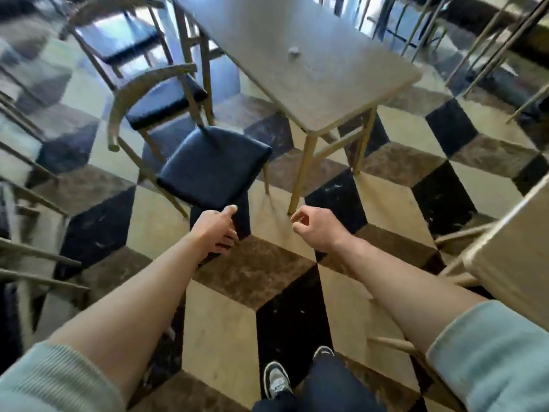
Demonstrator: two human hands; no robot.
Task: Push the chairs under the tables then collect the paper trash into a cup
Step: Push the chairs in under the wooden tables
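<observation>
A wooden chair with a black padded seat (214,163) stands pulled out from the near left corner of a long pale wooden table (326,84). A small crumpled paper ball (293,51) lies on the tabletop. My left hand (218,230) hangs just below the seat's near edge, fingers loosely apart, holding nothing. My right hand (315,228) floats beside the table's near leg, fingers curled, with nothing seen in it. No cup is in view.
A second black-seated chair (166,102) and a third (118,37) stand along the table's left side. More chair legs crowd the left edge. Another table's corner (511,263) juts in at right. The floor is checkered tile; my shoe (276,379) shows below.
</observation>
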